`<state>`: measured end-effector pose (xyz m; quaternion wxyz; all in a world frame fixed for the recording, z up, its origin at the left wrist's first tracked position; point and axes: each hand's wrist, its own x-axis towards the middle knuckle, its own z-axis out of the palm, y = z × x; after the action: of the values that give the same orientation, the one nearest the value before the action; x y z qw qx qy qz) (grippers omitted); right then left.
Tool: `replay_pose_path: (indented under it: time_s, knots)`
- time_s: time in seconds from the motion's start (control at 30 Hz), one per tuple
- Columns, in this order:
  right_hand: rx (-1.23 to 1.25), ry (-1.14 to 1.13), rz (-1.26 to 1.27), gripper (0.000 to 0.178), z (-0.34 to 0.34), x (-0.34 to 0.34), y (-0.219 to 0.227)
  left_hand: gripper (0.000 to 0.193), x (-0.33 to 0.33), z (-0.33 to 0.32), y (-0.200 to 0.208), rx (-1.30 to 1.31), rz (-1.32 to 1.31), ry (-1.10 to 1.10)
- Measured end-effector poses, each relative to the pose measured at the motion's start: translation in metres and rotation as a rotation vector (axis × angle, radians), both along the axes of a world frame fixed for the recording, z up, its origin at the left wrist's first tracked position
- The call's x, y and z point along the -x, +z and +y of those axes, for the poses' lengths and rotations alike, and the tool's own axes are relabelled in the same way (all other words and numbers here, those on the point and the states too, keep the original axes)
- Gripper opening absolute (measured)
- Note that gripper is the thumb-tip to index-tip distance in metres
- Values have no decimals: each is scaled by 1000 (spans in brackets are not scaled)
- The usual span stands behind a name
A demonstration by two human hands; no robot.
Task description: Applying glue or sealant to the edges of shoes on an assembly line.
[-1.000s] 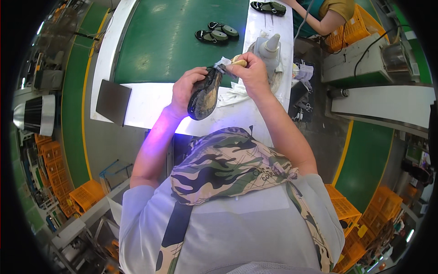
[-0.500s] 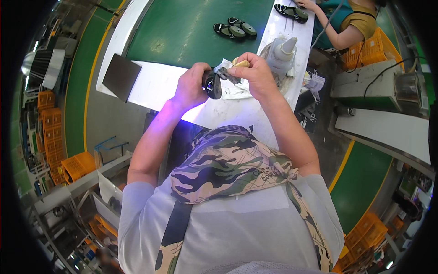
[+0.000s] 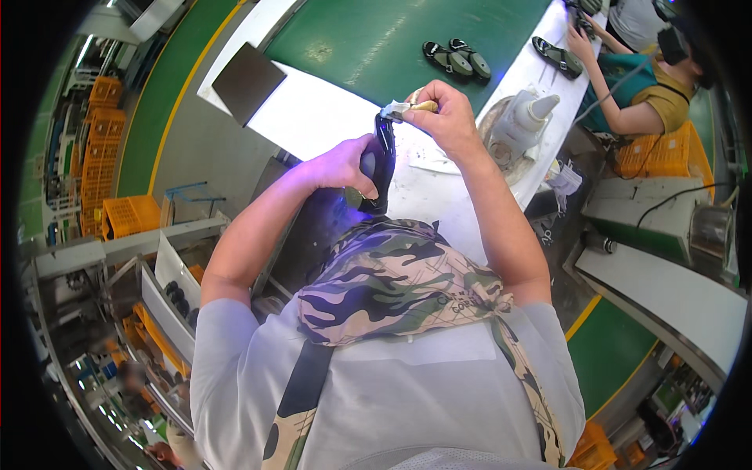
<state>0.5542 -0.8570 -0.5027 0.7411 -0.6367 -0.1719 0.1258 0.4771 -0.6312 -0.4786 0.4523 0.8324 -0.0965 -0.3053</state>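
Note:
My left hand is closed around a black sandal, held tilted on its side over the near edge of the white table. A bluish-purple light falls on that hand. My right hand pinches a wad of whitish cloth together with a yellowish piece whose kind I cannot make out. The cloth touches the sandal's far end. Beyond my hands, a pair of dark sandals lies on the green belt.
A white squeeze bottle stands on the white table, right of my right hand. A dark square board lies at the table's left. Another sandal rests near a co-worker at upper right. Orange crates stand left.
My left hand has brought the sandal nearer to me and turned it lengthwise. My right hand has moved the cloth to the sandal's far end. The view has shifted.

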Motion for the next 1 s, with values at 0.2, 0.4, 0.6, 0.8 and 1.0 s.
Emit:
replay_pose_path:
  time_s: [0.2, 0.4, 0.6, 0.8, 1.0]
  knots:
    - [77, 132, -77, 20, 43, 14, -7, 73, 36, 38, -2, 324, 342, 212]
    - [-11, 235, -159, 17, 110, 42, -9, 70, 77, 96, -17, 645, 423, 475]
    - [-127, 441, -12, 17, 184, 74, -10, 59, 124, 160, -21, 800, 368, 644]
    - [76, 668, -13, 22, 236, 97, -1, 41, 167, 214, -24, 905, 327, 981]
    - [109, 783, -10, 21, 280, 117, 4, 44, 217, 250, -30, 961, 190, 1123]
